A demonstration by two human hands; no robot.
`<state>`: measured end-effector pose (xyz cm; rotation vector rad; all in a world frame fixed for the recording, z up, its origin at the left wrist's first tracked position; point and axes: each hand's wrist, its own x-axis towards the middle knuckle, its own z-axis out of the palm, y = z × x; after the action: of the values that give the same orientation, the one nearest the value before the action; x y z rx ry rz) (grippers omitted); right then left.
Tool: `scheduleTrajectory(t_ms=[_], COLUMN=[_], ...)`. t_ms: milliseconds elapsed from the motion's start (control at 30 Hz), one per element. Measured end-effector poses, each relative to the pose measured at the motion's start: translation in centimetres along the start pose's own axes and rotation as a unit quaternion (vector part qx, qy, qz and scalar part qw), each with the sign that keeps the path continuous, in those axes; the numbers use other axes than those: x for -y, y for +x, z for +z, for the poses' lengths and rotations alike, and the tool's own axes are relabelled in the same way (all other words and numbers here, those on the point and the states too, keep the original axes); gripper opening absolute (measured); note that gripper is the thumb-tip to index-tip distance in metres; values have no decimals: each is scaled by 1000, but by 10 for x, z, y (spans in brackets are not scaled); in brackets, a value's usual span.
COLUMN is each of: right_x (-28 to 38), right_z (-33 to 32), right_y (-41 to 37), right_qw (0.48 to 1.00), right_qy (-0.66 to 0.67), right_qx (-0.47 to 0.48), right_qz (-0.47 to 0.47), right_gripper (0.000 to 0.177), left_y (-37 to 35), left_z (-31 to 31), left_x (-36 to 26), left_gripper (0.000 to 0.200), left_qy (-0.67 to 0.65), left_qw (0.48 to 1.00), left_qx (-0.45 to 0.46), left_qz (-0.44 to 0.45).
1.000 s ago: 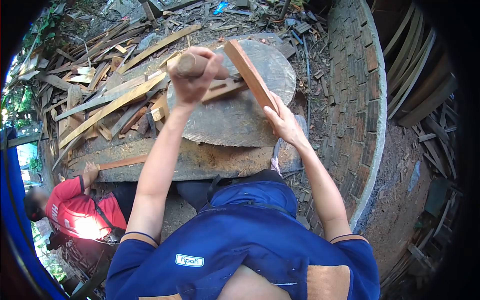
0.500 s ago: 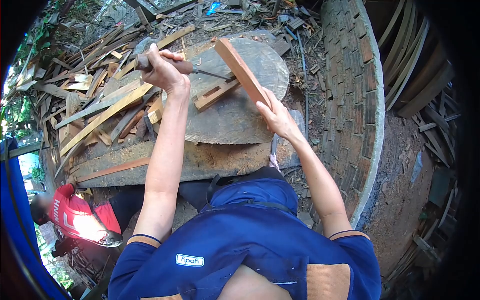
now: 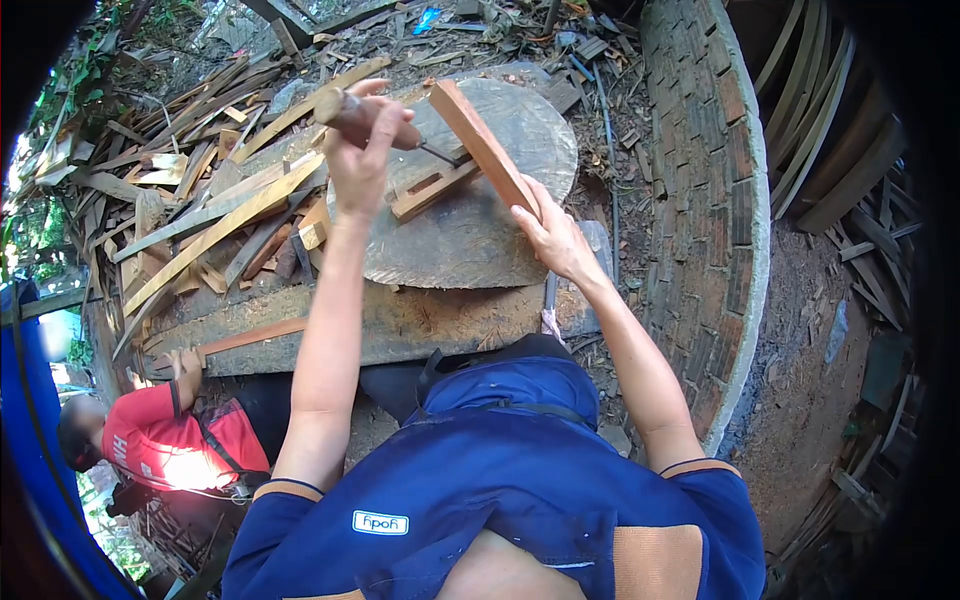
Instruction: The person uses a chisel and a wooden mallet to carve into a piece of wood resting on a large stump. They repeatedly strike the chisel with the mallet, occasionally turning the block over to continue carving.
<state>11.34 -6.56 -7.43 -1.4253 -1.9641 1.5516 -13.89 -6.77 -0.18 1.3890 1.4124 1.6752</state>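
1. Brown wooden-handled metal chisel [image 3: 352,112] was grasped by left hand [image 3: 358,168], shaft slanting right to slotted brown wooden block [image 3: 445,187].
2. Squared reddish wooden bar [image 3: 483,145] was clasped near-end by right hand [image 3: 555,238], long axis far-left.

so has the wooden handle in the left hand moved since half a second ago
Yes: the wooden handle has shifted rightward in the view, farther over the round log.
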Motion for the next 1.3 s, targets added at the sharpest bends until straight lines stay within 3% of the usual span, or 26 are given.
scheduleTrajectory(t_ms=[33,67,133,200,267,333,400,433,533,600,667,700,733,800,867,933,967,1000,1067,1100,1133,1200,1267,1300], right_x=[-1,-2,-1,3,4,-4,-2,-6,6,74,92,94,90,103,114,119,123,119,108,104,105,106,103,100], right_z=[1,3,3,3,2,3,-4,-7,-20,-42,-52,-54,-54,-63,-69,-63,-58,-58,-57,-56,-58,-49,-43,-46], right_y=[-1,-3,-1,-1,-3,1,-1,-1,-11,-56,-81,-88,-86,-92,-100,-106,-108,-105,-93,-92,-89,-89,-83,-80], right_qw=[1000,1000,1000,1000,1000,999,995,986,971,967,927,932,930,959,969,932,928,927,965,948,947,913,914,950], right_qy=[-11,-13,-15,-11,-1,-26,97,164,115,171,168,145,0,-113,-81,29,76,78,-124,-116,-116,-26,4,-25], right_qx=[-3,0,-6,-3,3,-29,13,-2,-158,-167,-250,-230,-261,-146,-152,-237,-242,-249,-136,-164,-168,-230,-242,-183], right_qz=[-1,-1,-1,0,14,-21,17,-26,-139,-84,-224,-240,-258,-215,-180,-271,-271,-269,-187,-247,-247,-337,-327,-250], right_gripper=[59,59,59,60,61,59,56,55,54,53,53,55,58,60,60,61,62,62,62,62,62,62,61,61], left_y=[5,6,13,7,-4,-18,-25,-25,-18,-9,-2,-2,-3,-7,-8,-11,-11,-10,-10,-8,-7,-12,-11,-10], left_z=[-7,-7,-5,20,50,74,90,94,95,94,96,99,102,106,103,98,98,95,92,92,91,84,83,78], left_x=[-7,-7,-6,4,7,7,6,4,5,6,8,12,15,16,15,11,8,6,19,21,25,14,18,17], left_gripper=[27,27,17,11,16,20,22,24,24,21,17,17,17,17,17,17,17,18,17,16,15,13,10,12], left_qy=[-29,-29,3,-51,-25,61,58,56,77,47,86,80,79,73,42,41,49,58,35,13,-9,-5,-38,-37], left_qw=[993,993,981,990,998,991,989,986,984,986,986,987,985,983,989,993,993,993,995,993,989,999,995,995], left_qx=[79,75,160,92,45,32,7,-11,-58,-82,-93,-84,-76,-59,-65,-55,-60,-65,-40,-46,-59,-34,-66,-82], left_qz=[-83,-84,-112,-92,-20,111,138,155,147,140,108,113,135,160,124,97,87,80,86,112,134,29,63,42])
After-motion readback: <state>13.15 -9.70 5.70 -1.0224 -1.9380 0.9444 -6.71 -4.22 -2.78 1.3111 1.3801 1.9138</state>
